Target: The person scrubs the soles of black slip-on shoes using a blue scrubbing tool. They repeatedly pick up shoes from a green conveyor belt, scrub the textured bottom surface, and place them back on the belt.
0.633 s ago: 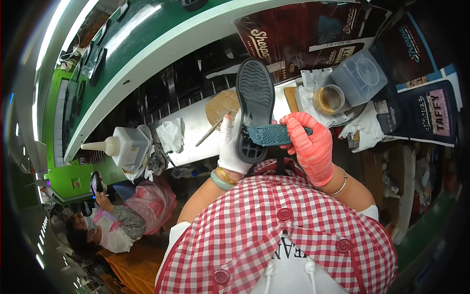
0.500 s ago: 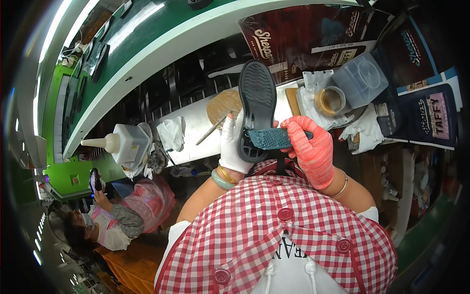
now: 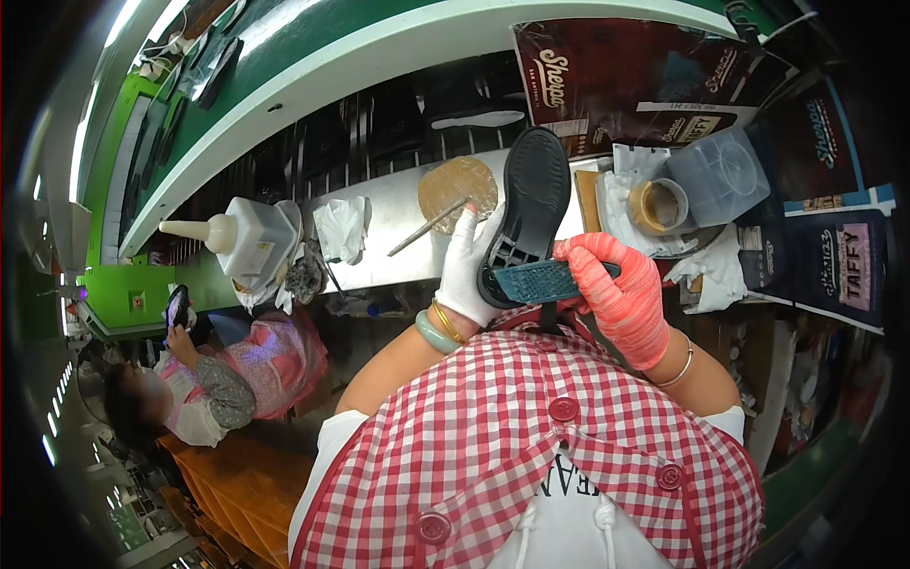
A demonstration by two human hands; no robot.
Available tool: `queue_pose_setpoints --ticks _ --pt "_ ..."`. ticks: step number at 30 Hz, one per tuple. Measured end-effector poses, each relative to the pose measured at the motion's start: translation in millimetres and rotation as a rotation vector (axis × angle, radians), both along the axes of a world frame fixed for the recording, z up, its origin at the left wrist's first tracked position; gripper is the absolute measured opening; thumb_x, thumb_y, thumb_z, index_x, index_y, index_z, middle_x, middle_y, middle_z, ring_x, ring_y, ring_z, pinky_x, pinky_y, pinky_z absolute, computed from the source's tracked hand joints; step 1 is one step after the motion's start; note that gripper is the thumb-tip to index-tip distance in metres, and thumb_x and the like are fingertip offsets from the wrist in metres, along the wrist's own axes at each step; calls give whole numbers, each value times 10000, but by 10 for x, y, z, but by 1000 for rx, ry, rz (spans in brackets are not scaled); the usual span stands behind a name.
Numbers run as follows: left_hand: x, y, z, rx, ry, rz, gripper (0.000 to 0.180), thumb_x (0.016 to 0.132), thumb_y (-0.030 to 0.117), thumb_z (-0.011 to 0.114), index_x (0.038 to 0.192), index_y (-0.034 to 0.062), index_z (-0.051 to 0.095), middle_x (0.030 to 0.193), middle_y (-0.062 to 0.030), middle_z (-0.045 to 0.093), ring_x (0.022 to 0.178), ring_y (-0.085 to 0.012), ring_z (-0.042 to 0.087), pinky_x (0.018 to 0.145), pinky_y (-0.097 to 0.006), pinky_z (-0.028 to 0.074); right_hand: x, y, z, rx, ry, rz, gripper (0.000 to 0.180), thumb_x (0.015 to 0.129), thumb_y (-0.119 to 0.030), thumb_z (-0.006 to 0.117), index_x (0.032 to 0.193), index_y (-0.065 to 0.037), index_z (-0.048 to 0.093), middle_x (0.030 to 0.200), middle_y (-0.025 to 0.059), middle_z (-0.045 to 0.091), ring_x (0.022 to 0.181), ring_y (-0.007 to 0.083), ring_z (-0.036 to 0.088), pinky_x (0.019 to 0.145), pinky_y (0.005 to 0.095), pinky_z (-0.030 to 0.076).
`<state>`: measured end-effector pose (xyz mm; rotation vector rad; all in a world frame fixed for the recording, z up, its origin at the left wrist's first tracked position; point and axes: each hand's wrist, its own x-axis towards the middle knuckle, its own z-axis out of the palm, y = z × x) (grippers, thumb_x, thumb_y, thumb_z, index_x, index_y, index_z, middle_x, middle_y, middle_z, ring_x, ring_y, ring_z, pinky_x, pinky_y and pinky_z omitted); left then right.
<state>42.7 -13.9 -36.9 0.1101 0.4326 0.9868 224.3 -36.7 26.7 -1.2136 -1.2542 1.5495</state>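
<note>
In my white-gloved left hand (image 3: 463, 270) is a black sandal sole (image 3: 536, 185), toe end pointing away and tilted to the right. The thumb lies along its left edge and the other fingers are hidden beneath it. Open cells show in the sole's near part. My right hand (image 3: 621, 299), in a coral knit glove, pinches a teal textured strap (image 3: 533, 282) that crosses the near end of the sole. Whether the strap is joined to the sole, I cannot tell. By my left thumb a thin stick (image 3: 422, 230) slants over a round amber pad (image 3: 458, 190).
A white squeeze bottle (image 3: 254, 237) and crumpled white paper (image 3: 341, 229) stand left on the bench. To the right are a small tub of amber stuff (image 3: 658, 206), a clear plastic box (image 3: 718, 175) and printed cards (image 3: 626, 85). A co-worker (image 3: 227, 379) sits at far left.
The sole has tilted further to the right, and more of its open cells show beside the strap. My right hand keeps its pinch. The whole view has shifted a little.
</note>
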Motion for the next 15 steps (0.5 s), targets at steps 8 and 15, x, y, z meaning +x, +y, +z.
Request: queue_pose_setpoints --ticks 8,15 --pt "-89 -17 4 -91 -8 -152 728 898 626 302 1335 50 381 1247 -156 518 1107 -261 548 967 -381 442 22 273 212 -86 -82 286 263 919 -236 518 980 -4 626 873 47 628 712 82 589 605 217 503" --pt "-165 39 -39 -80 60 -334 755 911 629 189 1344 38 370 1210 -187 541 1022 -286 599 875 -374 502 -98 517 358 -213 -167 441 272 878 -273 557 968 -28 629 756 24 616 505 56 539 451 186 403"
